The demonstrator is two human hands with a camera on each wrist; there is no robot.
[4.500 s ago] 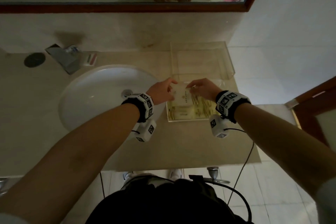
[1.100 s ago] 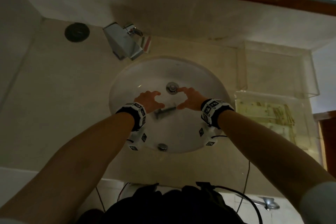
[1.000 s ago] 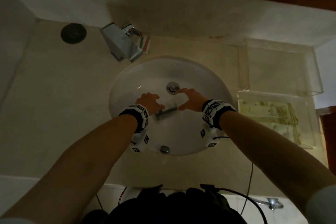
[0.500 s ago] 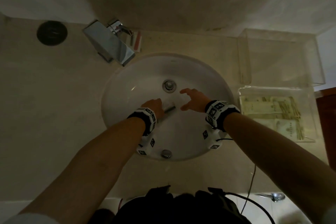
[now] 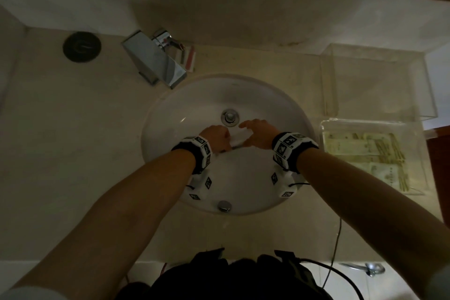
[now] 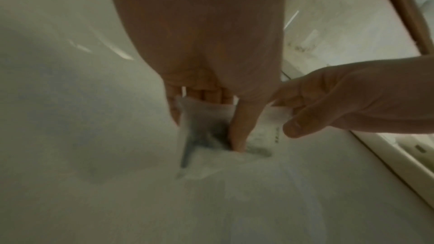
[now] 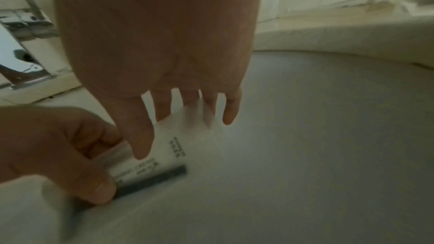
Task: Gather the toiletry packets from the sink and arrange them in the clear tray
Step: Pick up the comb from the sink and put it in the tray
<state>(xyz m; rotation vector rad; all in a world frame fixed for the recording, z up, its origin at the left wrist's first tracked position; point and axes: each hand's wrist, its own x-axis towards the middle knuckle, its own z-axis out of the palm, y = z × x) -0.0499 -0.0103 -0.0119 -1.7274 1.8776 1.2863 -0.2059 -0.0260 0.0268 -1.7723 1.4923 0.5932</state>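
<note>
**Both hands on a white packet in the basin**

Fingers [image 6: 238, 127] of the left hand [image 5: 216, 137] curl round one end of a white toiletry packet [image 5: 239, 140], thumb on the near face and the other fingers behind it, so that end is pinched. The right hand [image 5: 259, 136] takes the other end: its thumb [image 7: 140, 136] lies on the printed face and its fingers pass behind, loosely bent rather than tight. In the right wrist view the packet [image 7: 164, 151] shows dark print and a dark strip along its lower edge; the left wrist view is blurred, and the packet [image 6: 206, 118] looks translucent there with a grey shape inside.

All places below are given from the sink [image 5: 194, 105], a white round basin set in a beige counter [image 5: 73, 153]. The packet is inside the basin, just on the person's side of the drain [image 5: 229, 116], and the two hands meet over it. Whether it rests on the porcelain or is lifted clear cannot be told. Behind the sink, to its left, stands a chrome faucet [image 5: 155, 62]. To the right of the sink, on the counter, sits the clear tray [image 5: 414, 129] with several pale packets [image 5: 365, 153] lying flat in it. Behind that tray, also right of the sink, stands a clear box [image 5: 372, 80].
</note>
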